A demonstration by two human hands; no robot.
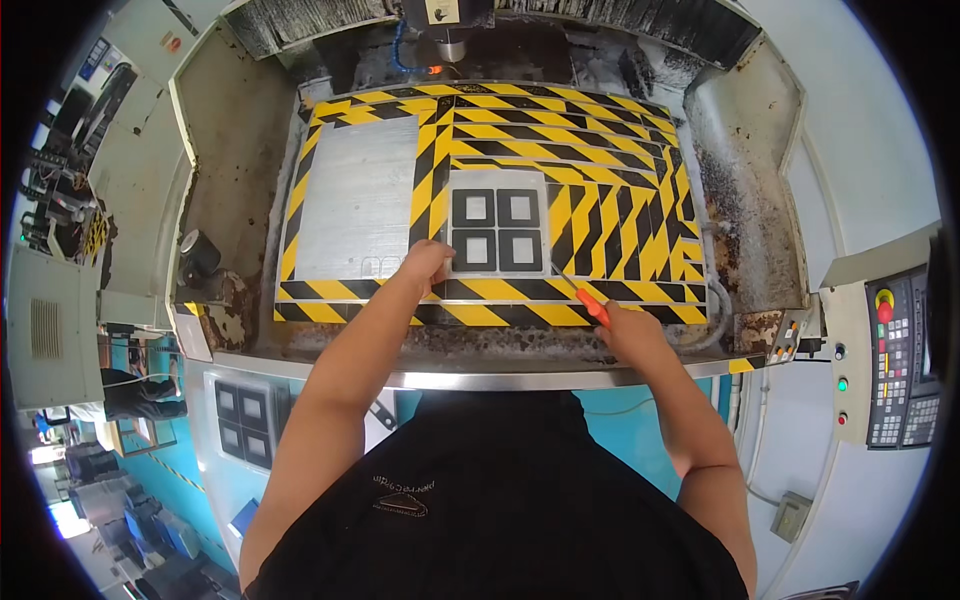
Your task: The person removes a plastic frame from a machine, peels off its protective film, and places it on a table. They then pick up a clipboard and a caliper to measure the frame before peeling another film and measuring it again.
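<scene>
On the machine bed lies a pale flat plate carrying several black square frames, set in two rows with light square centres. My left hand has its fingers curled in and pressed at the plate's lower left edge; the fingertips are partly hidden. In my right hand is a screwdriver with an orange-red handle, and its thin dark shaft slants up and left. The tip is at the plate's lower right edge; whether it goes under the edge I cannot tell.
Black-and-yellow striped tape covers much of the bed around a bare metal panel. A machine spindle hangs at the back, with a blue hose beside it. Control panel at right; another plate of black frames lies lower left.
</scene>
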